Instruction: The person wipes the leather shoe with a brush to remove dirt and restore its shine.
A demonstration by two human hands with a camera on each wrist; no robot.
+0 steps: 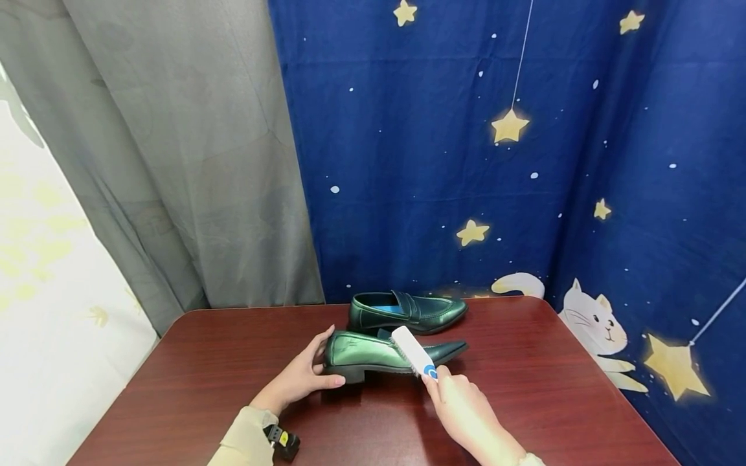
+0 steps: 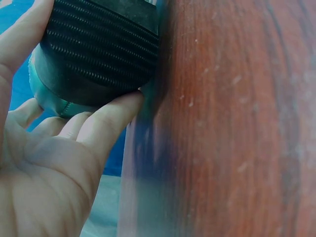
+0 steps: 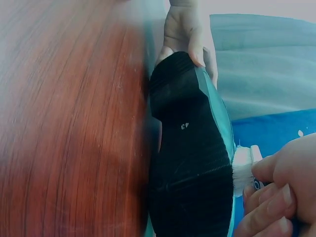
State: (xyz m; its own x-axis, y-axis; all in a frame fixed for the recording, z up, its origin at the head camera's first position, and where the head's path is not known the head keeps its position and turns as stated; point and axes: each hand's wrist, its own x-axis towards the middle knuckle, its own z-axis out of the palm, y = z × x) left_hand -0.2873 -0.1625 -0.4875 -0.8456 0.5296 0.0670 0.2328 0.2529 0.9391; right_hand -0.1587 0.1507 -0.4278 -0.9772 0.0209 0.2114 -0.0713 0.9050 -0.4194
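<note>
A dark green loafer (image 1: 364,351) is held near the middle of the table, its toe to the right and its sole turned partly toward me. My left hand (image 1: 300,378) grips it round the heel, thumb on the near side; the ridged black heel (image 2: 101,49) fills the top of the left wrist view. With my right hand (image 1: 466,404) I hold a white brush (image 1: 412,349) by its handle. Its white bristles (image 3: 242,173) touch the shoe's upper. The right wrist view shows the black sole (image 3: 182,148), marked 43.
Just behind lies the matching green loafer (image 1: 431,312), upright, toe to the right. Both are on a reddish-brown wooden table (image 1: 204,362). A grey curtain (image 1: 233,162) and a blue star-patterned curtain (image 1: 408,142) hang behind the table's far edge.
</note>
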